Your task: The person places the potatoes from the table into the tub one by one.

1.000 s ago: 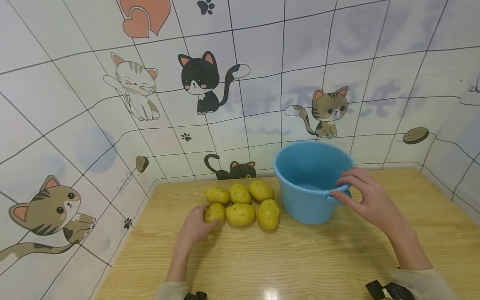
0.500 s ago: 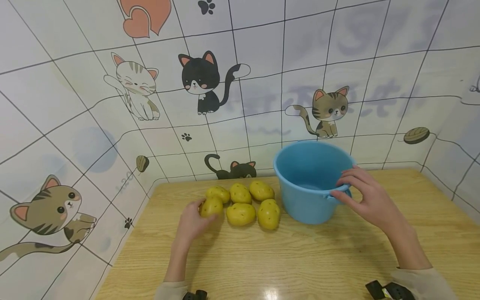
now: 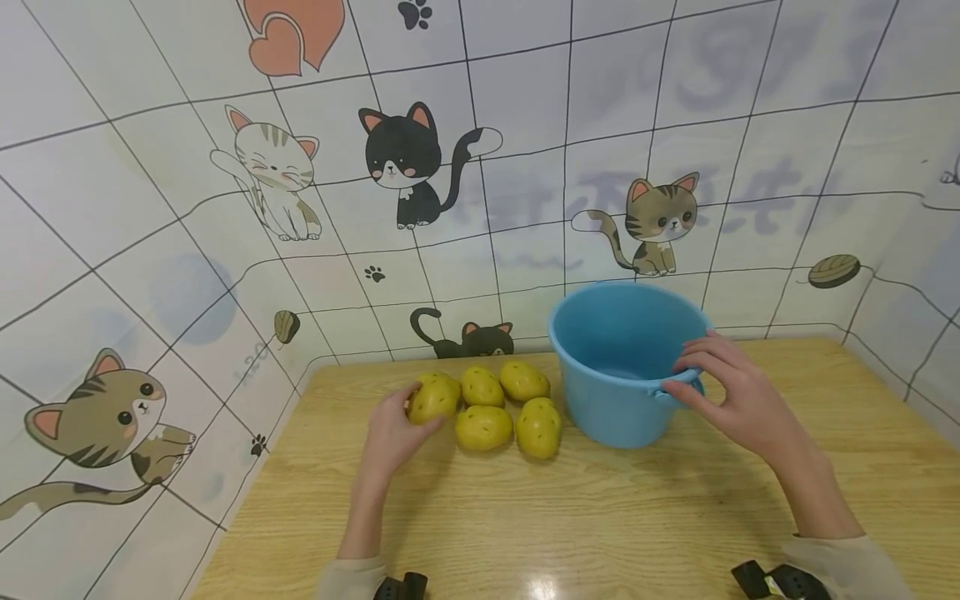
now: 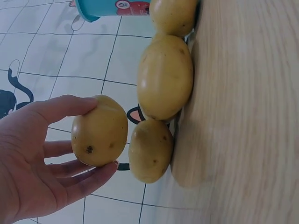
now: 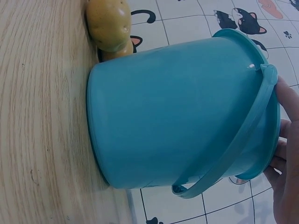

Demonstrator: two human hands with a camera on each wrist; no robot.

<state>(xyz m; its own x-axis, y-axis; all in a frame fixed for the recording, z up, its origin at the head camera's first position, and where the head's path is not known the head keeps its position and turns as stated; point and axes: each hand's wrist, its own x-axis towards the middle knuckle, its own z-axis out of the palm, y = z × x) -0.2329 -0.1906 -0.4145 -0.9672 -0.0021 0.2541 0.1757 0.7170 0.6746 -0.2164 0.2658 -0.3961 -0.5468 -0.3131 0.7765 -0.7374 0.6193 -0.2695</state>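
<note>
My left hand (image 3: 393, 433) grips a yellow potato (image 4: 100, 130) between thumb and fingers, raised above the table. Behind it, mostly hidden in the head view, another potato (image 4: 151, 150) rests on the table. Several more lie close together to the right, among them a front potato (image 3: 483, 428) and one nearest the bucket (image 3: 538, 428). The blue bucket (image 3: 615, 408) stands upright, and nothing shows inside it. My right hand (image 3: 738, 400) holds its right rim, thumb outside and fingers over the edge. The bucket's handle (image 5: 233, 144) hangs down along its side.
The wooden table (image 3: 600, 525) extends in front of the potatoes and bucket. Close behind them rises a white wall (image 3: 525, 208) with a grid and cartoon cats, and a similar wall (image 3: 112, 275) stands on the left.
The left hand has lifted the front-left potato off the table, up and slightly back, in front of the one behind. My right hand stays on the bucket's rim.
</note>
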